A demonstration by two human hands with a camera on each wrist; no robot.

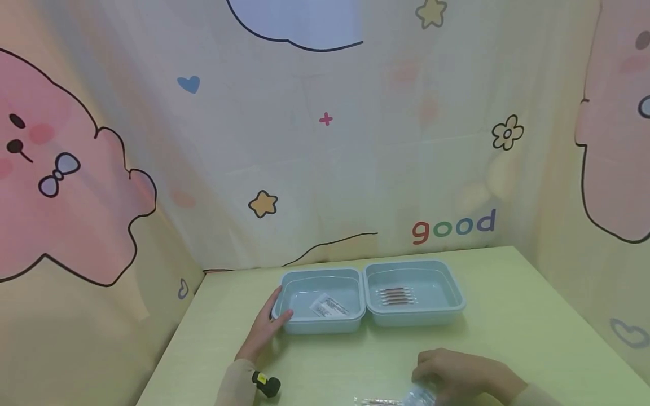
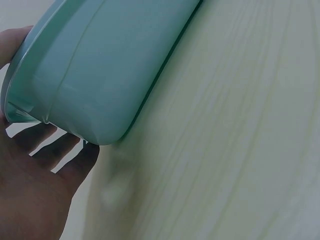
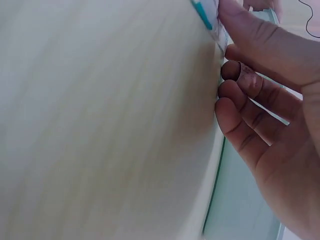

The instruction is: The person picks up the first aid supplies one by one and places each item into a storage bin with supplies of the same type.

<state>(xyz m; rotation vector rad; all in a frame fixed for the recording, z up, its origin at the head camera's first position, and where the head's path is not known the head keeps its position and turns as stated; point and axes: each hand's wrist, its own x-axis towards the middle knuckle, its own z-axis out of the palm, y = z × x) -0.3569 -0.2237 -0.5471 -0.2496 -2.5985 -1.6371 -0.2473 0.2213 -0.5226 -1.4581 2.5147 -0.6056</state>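
My left hand (image 1: 264, 327) grips the left end of a light-blue plastic bin (image 1: 320, 326), thumb over the rim and fingers along the outer wall. A small clear packet with a printed white label (image 1: 329, 305) lies inside that bin. Near the front edge of the view, my right hand (image 1: 457, 372) pinches a crinkled clear packet (image 1: 419, 396) between thumb and forefinger, its other fingers curled close over the table. In the right wrist view the packet (image 3: 210, 17) shows white and teal. Left of it lies a clear pack with thin sticks (image 1: 378, 402), partly cut off by the frame.
A second light-blue bin (image 1: 413, 318) stands against the right side of the first. Inside it is a clear pack of several brown-stemmed swabs (image 1: 397, 296) with white tips. Both bins sit on a pale yellow-green table (image 1: 508, 316) before a printed cloth backdrop (image 1: 325, 169).
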